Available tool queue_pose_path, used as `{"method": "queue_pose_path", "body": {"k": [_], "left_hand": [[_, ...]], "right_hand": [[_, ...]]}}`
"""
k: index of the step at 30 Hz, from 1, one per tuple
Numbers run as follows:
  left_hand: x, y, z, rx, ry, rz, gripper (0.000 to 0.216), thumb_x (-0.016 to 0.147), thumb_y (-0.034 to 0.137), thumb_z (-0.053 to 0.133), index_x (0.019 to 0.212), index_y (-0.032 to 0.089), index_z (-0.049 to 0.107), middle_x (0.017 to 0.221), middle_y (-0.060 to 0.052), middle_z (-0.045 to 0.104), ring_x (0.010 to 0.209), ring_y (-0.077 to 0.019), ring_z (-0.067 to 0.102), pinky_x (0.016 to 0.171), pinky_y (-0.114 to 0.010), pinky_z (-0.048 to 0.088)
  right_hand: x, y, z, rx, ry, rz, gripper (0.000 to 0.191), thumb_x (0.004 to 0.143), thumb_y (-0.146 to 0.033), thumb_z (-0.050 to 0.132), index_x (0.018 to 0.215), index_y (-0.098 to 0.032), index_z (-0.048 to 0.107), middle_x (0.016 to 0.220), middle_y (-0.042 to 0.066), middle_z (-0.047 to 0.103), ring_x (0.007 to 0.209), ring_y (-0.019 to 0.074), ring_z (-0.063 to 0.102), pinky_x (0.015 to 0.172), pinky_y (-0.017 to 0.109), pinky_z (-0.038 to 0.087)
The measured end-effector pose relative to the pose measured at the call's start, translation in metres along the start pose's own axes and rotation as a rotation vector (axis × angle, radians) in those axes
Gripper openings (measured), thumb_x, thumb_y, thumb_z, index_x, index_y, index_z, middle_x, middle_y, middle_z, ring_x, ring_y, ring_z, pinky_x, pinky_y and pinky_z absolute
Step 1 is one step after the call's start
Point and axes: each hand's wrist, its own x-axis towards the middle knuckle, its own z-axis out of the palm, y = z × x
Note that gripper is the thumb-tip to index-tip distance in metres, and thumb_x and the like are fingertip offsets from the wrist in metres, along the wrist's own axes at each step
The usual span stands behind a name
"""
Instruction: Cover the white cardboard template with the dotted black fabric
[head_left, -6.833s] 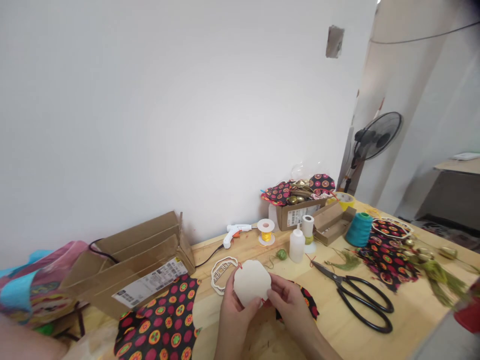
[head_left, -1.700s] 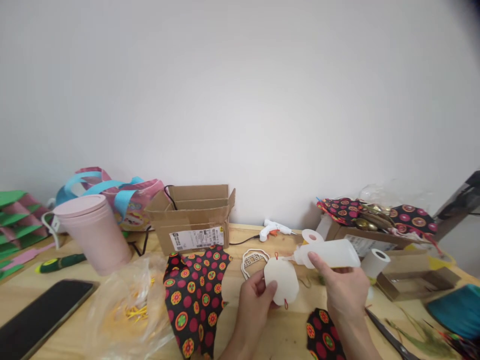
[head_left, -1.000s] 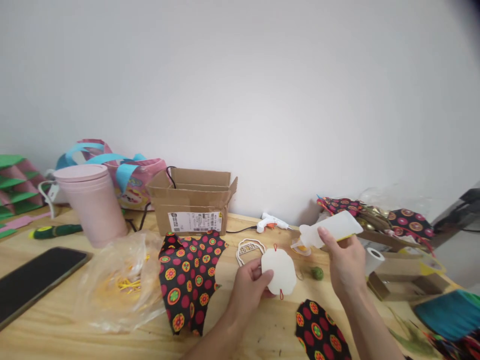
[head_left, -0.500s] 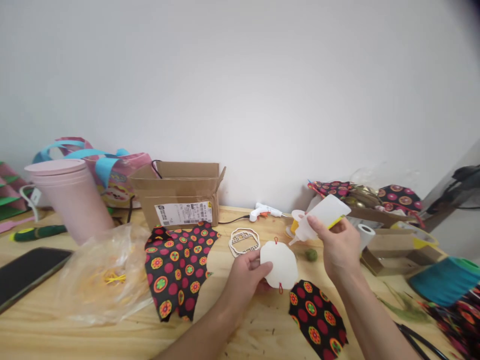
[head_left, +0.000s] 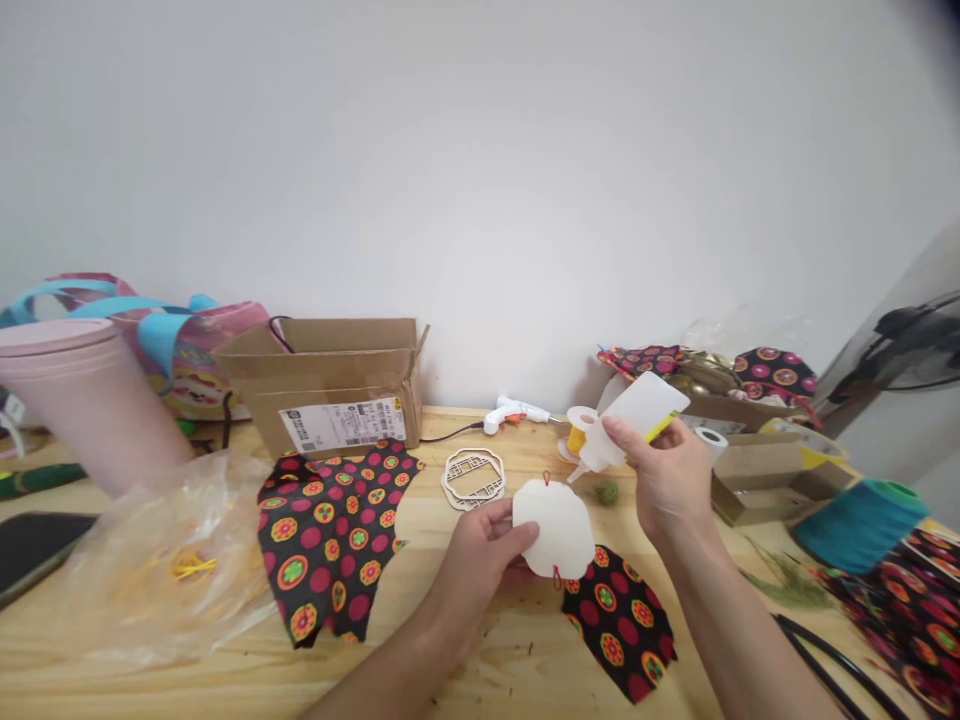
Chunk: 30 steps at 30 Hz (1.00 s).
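My left hand (head_left: 491, 550) pinches the left edge of a white scalloped disc (head_left: 553, 528), which has a small red loop at its top and another at its bottom. Tilted in my right hand (head_left: 670, 475) is a white glue bottle (head_left: 637, 415), its nozzle pointing down and left, just above the disc's upper right edge and apart from it. A cut piece of black flowered fabric (head_left: 621, 625) lies below and to the right of the disc. Behind my left hand rests a wooden lattice frame (head_left: 474, 478).
A larger flowered fabric piece (head_left: 330, 540) and a plastic bag (head_left: 172, 570) lie at left, before a cardboard box (head_left: 322, 385). A white glue gun (head_left: 514, 412) sits near the wall. Teal thread (head_left: 859, 525) and scissors handles (head_left: 825, 660) are at right.
The view has turned slightly right, so the scene shifts left. Both hands keep their hold on the disc and the glue bottle, the nozzle staying near the disc's upper right edge.
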Motion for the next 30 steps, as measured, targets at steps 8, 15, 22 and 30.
{"method": "queue_pose_path", "body": {"k": [8,15,22,30], "left_hand": [[0.000,0.000,-0.001,-0.010,0.017,-0.004,0.040,0.065,0.025,0.064,0.102,0.011,0.058,0.085,-0.011,0.069,0.070,-0.0223,0.064,0.058,-0.032,0.051],[-0.001,0.000,0.002,0.026,0.071,-0.019,0.037,0.064,0.021,0.063,0.099,0.011,0.055,0.086,-0.011,0.068,0.066,-0.0214,0.063,0.056,-0.033,0.051],[-0.001,0.002,0.002,0.019,0.059,0.011,0.039,0.065,0.019,0.062,0.102,0.012,0.052,0.087,-0.010,0.067,0.070,-0.0218,0.063,0.059,-0.033,0.051],[-0.002,0.003,0.001,0.026,0.026,0.029,0.037,0.067,0.019,0.060,0.103,0.012,0.053,0.089,-0.011,0.067,0.074,-0.0228,0.063,0.062,-0.034,0.051]], "right_hand": [[0.001,0.000,0.000,0.038,0.026,0.016,0.032,0.048,-0.024,0.078,0.073,-0.015,0.061,0.073,0.002,0.065,0.066,0.0166,0.060,0.059,0.029,0.047],[-0.008,-0.003,0.004,-0.033,-0.031,-0.119,0.028,0.051,-0.023,0.076,0.072,-0.016,0.060,0.069,0.002,0.066,0.064,0.0174,0.060,0.060,0.031,0.047],[-0.015,-0.007,0.008,-0.053,-0.073,-0.162,0.026,0.052,-0.021,0.076,0.071,-0.016,0.059,0.068,0.001,0.065,0.064,0.0177,0.060,0.059,0.031,0.048],[-0.018,-0.006,0.008,-0.046,-0.079,-0.186,0.025,0.053,-0.019,0.076,0.072,-0.016,0.059,0.068,0.001,0.065,0.064,0.0164,0.060,0.058,0.029,0.048]]}}
